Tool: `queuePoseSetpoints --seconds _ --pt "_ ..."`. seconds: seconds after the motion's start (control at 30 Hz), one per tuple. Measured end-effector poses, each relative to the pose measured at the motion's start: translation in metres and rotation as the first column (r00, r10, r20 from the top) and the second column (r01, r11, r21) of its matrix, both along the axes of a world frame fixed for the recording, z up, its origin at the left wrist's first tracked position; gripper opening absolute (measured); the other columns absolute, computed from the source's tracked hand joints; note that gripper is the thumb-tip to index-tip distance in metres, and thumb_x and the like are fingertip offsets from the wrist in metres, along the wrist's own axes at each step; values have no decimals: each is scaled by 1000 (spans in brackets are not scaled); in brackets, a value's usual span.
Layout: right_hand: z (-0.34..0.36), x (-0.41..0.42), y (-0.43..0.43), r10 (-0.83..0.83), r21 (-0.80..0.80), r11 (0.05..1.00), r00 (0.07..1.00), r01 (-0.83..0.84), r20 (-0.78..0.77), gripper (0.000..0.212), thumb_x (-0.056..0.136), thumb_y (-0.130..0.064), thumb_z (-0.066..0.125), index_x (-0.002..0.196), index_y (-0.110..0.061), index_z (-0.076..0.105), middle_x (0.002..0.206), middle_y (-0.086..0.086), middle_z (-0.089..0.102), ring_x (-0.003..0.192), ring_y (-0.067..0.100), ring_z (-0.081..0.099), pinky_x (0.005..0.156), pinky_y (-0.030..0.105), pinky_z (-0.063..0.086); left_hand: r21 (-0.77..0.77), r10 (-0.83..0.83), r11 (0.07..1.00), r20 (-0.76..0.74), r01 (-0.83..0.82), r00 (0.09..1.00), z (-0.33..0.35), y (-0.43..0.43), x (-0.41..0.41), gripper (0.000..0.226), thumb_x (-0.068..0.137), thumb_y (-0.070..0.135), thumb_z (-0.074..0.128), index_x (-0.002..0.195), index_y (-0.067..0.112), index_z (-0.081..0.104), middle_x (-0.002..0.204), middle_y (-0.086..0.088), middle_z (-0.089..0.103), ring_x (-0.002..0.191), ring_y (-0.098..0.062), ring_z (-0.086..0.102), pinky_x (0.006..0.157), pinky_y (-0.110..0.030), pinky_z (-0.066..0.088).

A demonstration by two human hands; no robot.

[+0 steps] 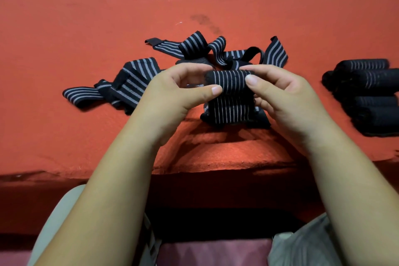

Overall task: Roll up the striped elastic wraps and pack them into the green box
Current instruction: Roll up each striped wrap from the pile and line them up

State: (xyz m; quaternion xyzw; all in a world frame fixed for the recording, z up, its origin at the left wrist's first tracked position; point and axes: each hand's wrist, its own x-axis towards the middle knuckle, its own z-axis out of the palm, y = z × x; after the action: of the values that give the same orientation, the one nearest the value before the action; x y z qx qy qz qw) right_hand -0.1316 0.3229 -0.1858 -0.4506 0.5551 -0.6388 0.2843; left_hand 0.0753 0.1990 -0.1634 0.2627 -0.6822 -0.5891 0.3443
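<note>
Both hands meet at mid-frame over the red table (86,28): the left hand (172,93) and the right hand (285,97) pinch a half-rolled striped wrap (228,81), its loose tail hanging down to the cloth. Behind them sprawls a tangle of unrolled wraps (138,80) (black with pale stripes). Finished rolls (369,93) sit stacked at the right edge.

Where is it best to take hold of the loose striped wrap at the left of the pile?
Probably pinch the loose wrap at its leftmost end, coming from the left: that end lies flat and alone on the red table, while the rest runs into the tangled pile.
</note>
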Motion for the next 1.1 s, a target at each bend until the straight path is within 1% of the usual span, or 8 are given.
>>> queuePoseSetpoints --seconds 0.17,0.37,0.53,0.7,0.8,0.9,1.0,1.1 --pt "-1 -2 0 3 -38 999 1000 -3 2 31 102 -19 74 133 -21 74 130 14 75 127 38 69 114 61 51 44 -53 998 18 52 998 -1 3 -1 29 95 18 82 123 13 78 121 -7 80 120 -25 75 110 -54 55" --pt "-1 -3 2 50 -2 999 997 -50 -56 25 106 -20 68 130 -19 75 126 15 76 115 49 68 100 65 54 41 -27 999 -16 28 1000 2 3 1 33 93 9 82 125 12 74 117 -6 81 114 -23 77 98 -40 59" --pt "0 2 3 55 -13 998 998 -55 -27 30 104 -7 66 133 -13 71 124 7 78 119 26 72 109 54 56 100 -41 994 10 40 999 0 4 -1 24 101 20 74 122 9 76 120 -7 81 113 -22 78 98 -40 59" --pt "0 -2 1 49 54 998 992 -44 -113 25 104 -29 67 128 -27 74 127 20 71 105 39 66 107 68 49 16 -8 1000 -1 8 1000 2 5 0 24 96 12 78 120 14 77 115 -3 82 112 -20 77 92 -34 59" --pt "-1 -1 1 47 25 999 994 -45 -96 24 106 -14 64 127 -19 73 125 13 75 120 39 69 109 60 52 49 -27 998 28 25 999 2 6 -2 23 97 15 78 120 14 77 116 -4 81 112 -20 77 97 -37 60" --pt "-2 -1 1 55 -6 998 994 -56 -91 31 103 -3 64 130 -15 71 126 10 76 122 32 71 111 55 54 108 -41 993 42 36 998 1 10 -4 21 101 20 74 119 10 78 113 -6 82 102 -19 80 91 -32 62" --pt "-3 -4 1 66 5 998 994 -66 -92 36 100 -5 65 132 -21 71 125 6 76 122 27 71 113 54 53 62 -20 998 49 17 999 -1 10 -4 19 100 17 76 118 12 79 113 -5 82 108 -21 79 98 -41 62" --pt "-3 -5 1 65 20 998 995 -64 -76 31 100 -20 68 131 -25 72 125 7 76 120 35 71 111 59 53 24 -6 1000 60 4 998 -1 9 -3 24 98 14 77 123 16 79 116 -3 82 115 -20 77 106 -47 59"
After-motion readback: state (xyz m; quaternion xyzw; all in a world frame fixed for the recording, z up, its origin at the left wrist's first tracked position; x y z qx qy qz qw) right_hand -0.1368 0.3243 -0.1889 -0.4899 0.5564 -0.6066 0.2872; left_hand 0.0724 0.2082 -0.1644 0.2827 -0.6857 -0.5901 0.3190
